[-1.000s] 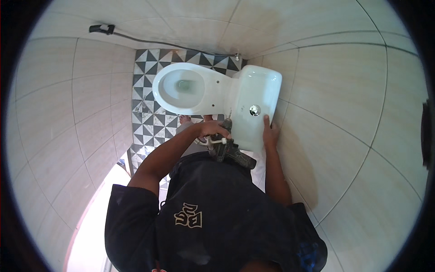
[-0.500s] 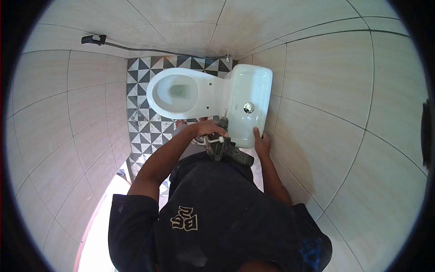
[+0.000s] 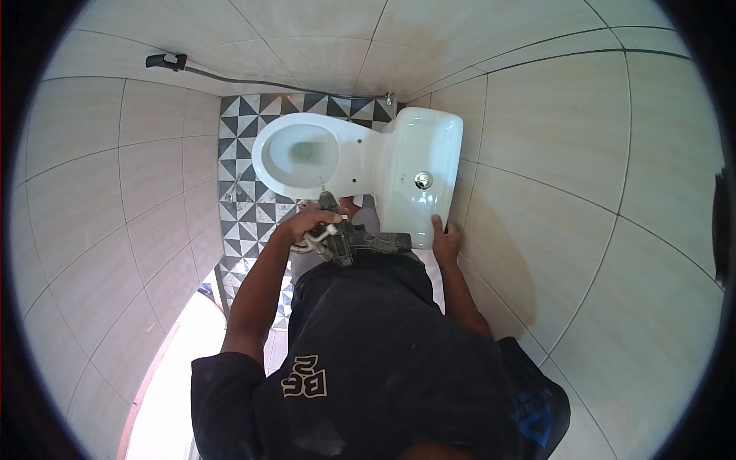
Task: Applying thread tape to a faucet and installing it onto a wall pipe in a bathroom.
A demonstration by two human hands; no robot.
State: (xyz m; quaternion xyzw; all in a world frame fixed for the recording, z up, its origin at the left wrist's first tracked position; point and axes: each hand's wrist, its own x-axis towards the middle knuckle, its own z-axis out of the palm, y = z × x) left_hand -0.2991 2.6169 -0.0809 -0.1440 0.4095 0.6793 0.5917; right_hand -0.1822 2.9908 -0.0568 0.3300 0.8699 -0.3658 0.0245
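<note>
Fingers of the left hand (image 3: 308, 222) grip a drill (image 3: 337, 244), its bit (image 3: 323, 185) just beyond them; the right hand (image 3: 446, 241) rests, spread, on the toilet tank (image 3: 425, 146); behind both, gold lettering (image 3: 305, 379) marks the shirt (image 3: 368, 330)

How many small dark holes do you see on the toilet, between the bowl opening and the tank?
2: the far hole, towards the hose, and the near hole, towards the drill. No others seem hidden.

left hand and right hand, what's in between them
In the head view, going from the left hand toward the right hand, you cross the dark drill, then the near end of the white cistern.
</note>
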